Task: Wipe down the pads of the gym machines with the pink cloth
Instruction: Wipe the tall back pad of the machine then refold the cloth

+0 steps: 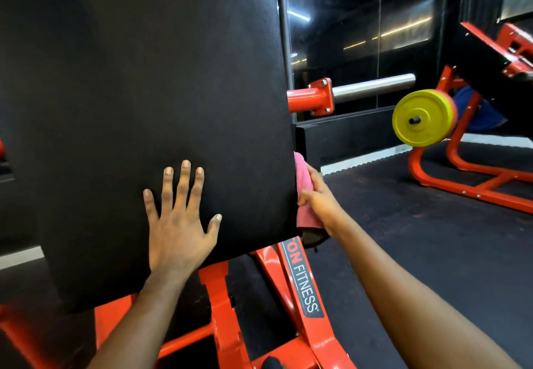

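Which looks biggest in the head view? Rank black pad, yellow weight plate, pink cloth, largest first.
Largest: black pad, also nearest.
Next: yellow weight plate, farther off.
Smallest showing: pink cloth, partly hidden by the pad and right hand, so unsure.

Dark rubber floor [418, 253] bearing one orange machine frame [225, 311] nearby, a second frame [461, 187] far right.
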A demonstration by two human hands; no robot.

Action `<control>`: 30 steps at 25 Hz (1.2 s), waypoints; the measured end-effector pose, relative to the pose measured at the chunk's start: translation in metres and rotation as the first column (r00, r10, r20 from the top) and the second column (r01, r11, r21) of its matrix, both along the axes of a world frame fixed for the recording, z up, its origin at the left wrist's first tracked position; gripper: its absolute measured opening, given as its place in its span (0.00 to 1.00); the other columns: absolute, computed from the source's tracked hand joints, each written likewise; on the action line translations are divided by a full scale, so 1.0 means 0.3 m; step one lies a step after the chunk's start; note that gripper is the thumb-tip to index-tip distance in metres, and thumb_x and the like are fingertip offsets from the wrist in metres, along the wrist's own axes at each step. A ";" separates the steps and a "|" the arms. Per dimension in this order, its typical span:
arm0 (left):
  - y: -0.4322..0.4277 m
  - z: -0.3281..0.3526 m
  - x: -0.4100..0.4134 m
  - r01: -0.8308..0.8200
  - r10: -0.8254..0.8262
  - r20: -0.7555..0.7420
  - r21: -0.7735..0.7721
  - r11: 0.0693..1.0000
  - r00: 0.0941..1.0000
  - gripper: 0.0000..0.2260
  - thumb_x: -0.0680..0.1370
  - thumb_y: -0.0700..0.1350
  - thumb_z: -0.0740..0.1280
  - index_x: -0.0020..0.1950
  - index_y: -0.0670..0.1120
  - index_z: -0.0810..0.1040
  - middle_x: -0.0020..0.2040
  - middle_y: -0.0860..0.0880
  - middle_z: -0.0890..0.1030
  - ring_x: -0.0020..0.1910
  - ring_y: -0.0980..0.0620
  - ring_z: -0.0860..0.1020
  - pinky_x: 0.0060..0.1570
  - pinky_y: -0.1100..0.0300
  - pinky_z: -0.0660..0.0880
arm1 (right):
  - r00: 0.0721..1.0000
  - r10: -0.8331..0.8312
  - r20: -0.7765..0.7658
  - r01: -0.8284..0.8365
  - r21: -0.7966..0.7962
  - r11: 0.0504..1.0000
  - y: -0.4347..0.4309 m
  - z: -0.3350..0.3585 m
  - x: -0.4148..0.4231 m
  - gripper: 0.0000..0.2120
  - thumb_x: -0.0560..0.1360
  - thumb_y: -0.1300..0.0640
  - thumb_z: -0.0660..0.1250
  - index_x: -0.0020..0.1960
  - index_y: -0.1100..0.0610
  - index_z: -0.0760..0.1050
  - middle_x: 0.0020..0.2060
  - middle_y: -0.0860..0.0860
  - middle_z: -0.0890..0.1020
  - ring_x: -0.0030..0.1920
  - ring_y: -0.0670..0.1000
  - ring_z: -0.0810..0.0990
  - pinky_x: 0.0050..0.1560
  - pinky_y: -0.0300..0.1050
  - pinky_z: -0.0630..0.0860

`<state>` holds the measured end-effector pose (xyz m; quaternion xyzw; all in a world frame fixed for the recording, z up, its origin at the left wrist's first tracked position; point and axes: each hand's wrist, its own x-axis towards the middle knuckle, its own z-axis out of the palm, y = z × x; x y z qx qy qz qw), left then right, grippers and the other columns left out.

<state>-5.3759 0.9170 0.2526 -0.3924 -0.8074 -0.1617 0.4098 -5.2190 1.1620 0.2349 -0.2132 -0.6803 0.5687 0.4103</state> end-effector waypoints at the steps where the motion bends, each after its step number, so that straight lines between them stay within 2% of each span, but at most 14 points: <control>1: 0.002 0.000 0.001 0.001 -0.001 0.000 0.003 1.000 1.000 0.43 0.75 0.59 0.69 0.82 0.49 0.49 0.82 0.49 0.43 0.80 0.45 0.39 0.75 0.32 0.47 | 0.999 0.034 0.019 -0.035 0.031 0.999 -0.021 -0.023 -0.007 0.40 0.65 0.70 0.61 0.72 0.41 0.69 0.62 0.36 0.78 0.58 0.38 0.78 0.53 0.37 0.77; 3: 0.002 -0.004 0.004 0.014 -0.014 0.001 0.008 1.000 1.000 0.44 0.74 0.58 0.69 0.82 0.49 0.50 0.82 0.49 0.44 0.80 0.45 0.40 0.75 0.32 0.47 | 0.998 0.041 0.045 -0.042 0.020 0.999 -0.039 -0.141 0.007 0.43 0.63 0.68 0.62 0.73 0.38 0.67 0.65 0.38 0.78 0.64 0.42 0.78 0.61 0.43 0.77; 6: -0.002 0.003 0.008 0.004 -0.004 0.002 -0.006 1.000 1.000 0.44 0.74 0.59 0.69 0.82 0.49 0.48 0.82 0.49 0.43 0.80 0.45 0.39 0.75 0.32 0.48 | 0.986 0.001 0.166 0.009 -0.058 0.998 -0.063 -0.238 0.041 0.35 0.63 0.64 0.63 0.63 0.33 0.73 0.60 0.48 0.82 0.58 0.51 0.83 0.60 0.56 0.80; 7: -0.005 0.005 0.008 0.001 -0.001 -0.003 -0.013 1.000 1.000 0.44 0.74 0.59 0.69 0.82 0.49 0.48 0.82 0.49 0.43 0.80 0.45 0.39 0.75 0.32 0.49 | 0.980 -0.050 0.193 0.054 -0.015 0.998 -0.051 -0.200 0.031 0.33 0.64 0.64 0.63 0.62 0.36 0.74 0.60 0.50 0.82 0.57 0.51 0.82 0.60 0.56 0.80; 10: -0.007 0.006 0.013 0.004 -0.004 -0.004 -0.005 1.000 1.000 0.44 0.74 0.59 0.69 0.82 0.49 0.49 0.82 0.49 0.44 0.81 0.45 0.40 0.75 0.32 0.49 | 0.964 -0.181 0.195 0.151 0.158 0.976 0.013 0.038 -0.027 0.29 0.70 0.63 0.64 0.69 0.45 0.72 0.63 0.52 0.81 0.60 0.52 0.79 0.65 0.53 0.76; 13: 0.002 0.000 0.014 -0.009 0.010 -0.004 0.012 1.000 1.000 0.43 0.74 0.58 0.69 0.82 0.49 0.50 0.82 0.49 0.45 0.81 0.45 0.41 0.75 0.33 0.49 | 0.967 -0.220 0.129 0.183 0.250 0.951 0.049 0.252 -0.084 0.34 0.72 0.60 0.64 0.74 0.38 0.63 0.66 0.51 0.78 0.64 0.55 0.77 0.67 0.57 0.74; 15: 0.008 0.001 0.018 -0.014 0.013 0.009 0.026 1.000 1.000 0.42 0.74 0.58 0.68 0.82 0.48 0.51 0.82 0.49 0.46 0.81 0.45 0.42 0.75 0.33 0.49 | 0.979 -0.190 0.076 0.164 0.263 0.951 0.016 0.236 -0.086 0.39 0.70 0.63 0.63 0.75 0.34 0.59 0.68 0.48 0.77 0.64 0.53 0.76 0.67 0.55 0.72; 17: 0.007 0.004 0.027 -0.020 0.020 0.012 0.029 0.999 1.000 0.38 0.76 0.58 0.66 0.82 0.48 0.54 0.82 0.48 0.49 0.81 0.44 0.45 0.75 0.33 0.50 | 0.982 -0.175 0.076 0.155 0.218 0.964 -0.021 0.099 -0.058 0.39 0.70 0.65 0.62 0.75 0.36 0.61 0.67 0.46 0.77 0.63 0.50 0.77 0.67 0.51 0.73; 19: 0.004 0.022 0.036 -0.033 0.034 -0.008 0.045 0.998 0.999 0.33 0.77 0.57 0.61 0.80 0.48 0.60 0.81 0.47 0.55 0.80 0.43 0.52 0.74 0.34 0.54 | 0.977 -0.114 0.182 0.092 0.121 0.988 -0.047 -0.025 -0.012 0.37 0.71 0.65 0.63 0.74 0.38 0.65 0.65 0.49 0.80 0.59 0.50 0.80 0.63 0.52 0.78; 21: 0.006 0.066 0.040 -0.016 0.019 -0.042 0.079 0.997 0.999 0.27 0.78 0.55 0.60 0.76 0.47 0.67 0.79 0.47 0.61 0.77 0.44 0.59 0.72 0.35 0.58 | 0.960 -0.123 0.252 0.097 0.110 0.989 -0.032 -0.024 -0.007 0.33 0.70 0.61 0.65 0.72 0.40 0.68 0.63 0.51 0.81 0.58 0.52 0.81 0.61 0.53 0.79; 24: 0.047 0.218 0.027 0.045 -0.032 -0.098 0.139 0.989 0.995 0.26 0.79 0.51 0.64 0.76 0.47 0.66 0.79 0.47 0.59 0.78 0.45 0.58 0.73 0.36 0.56 | 0.951 -0.241 0.193 0.195 0.231 0.953 0.020 0.211 -0.068 0.29 0.67 0.53 0.62 0.67 0.39 0.71 0.61 0.49 0.81 0.61 0.55 0.80 0.64 0.56 0.76; 27: 0.121 0.381 0.014 0.079 -0.055 -0.141 0.169 0.982 0.988 0.28 0.80 0.51 0.61 0.80 0.51 0.58 0.81 0.49 0.54 0.80 0.45 0.51 0.75 0.35 0.50 | 0.945 -0.325 0.031 0.301 0.300 0.905 0.046 0.513 -0.128 0.31 0.70 0.55 0.60 0.70 0.35 0.66 0.59 0.50 0.81 0.59 0.57 0.79 0.64 0.57 0.75; 29: 0.160 0.420 -0.005 0.065 -0.041 -0.156 0.153 0.986 0.987 0.29 0.81 0.52 0.59 0.81 0.53 0.54 0.82 0.49 0.52 0.81 0.45 0.49 0.75 0.34 0.49 | 0.950 -0.307 -0.059 0.310 0.324 0.894 0.027 0.580 -0.144 0.34 0.71 0.57 0.60 0.73 0.33 0.61 0.56 0.48 0.80 0.57 0.55 0.79 0.63 0.56 0.76; 30: 0.171 0.421 -0.012 0.049 -0.026 -0.160 0.143 0.988 0.987 0.29 0.82 0.52 0.58 0.81 0.54 0.52 0.82 0.49 0.51 0.81 0.45 0.48 0.75 0.34 0.49 | 0.952 -0.303 -0.045 0.301 0.327 0.896 0.014 0.557 -0.140 0.35 0.72 0.59 0.61 0.75 0.34 0.60 0.55 0.48 0.78 0.56 0.55 0.79 0.62 0.54 0.76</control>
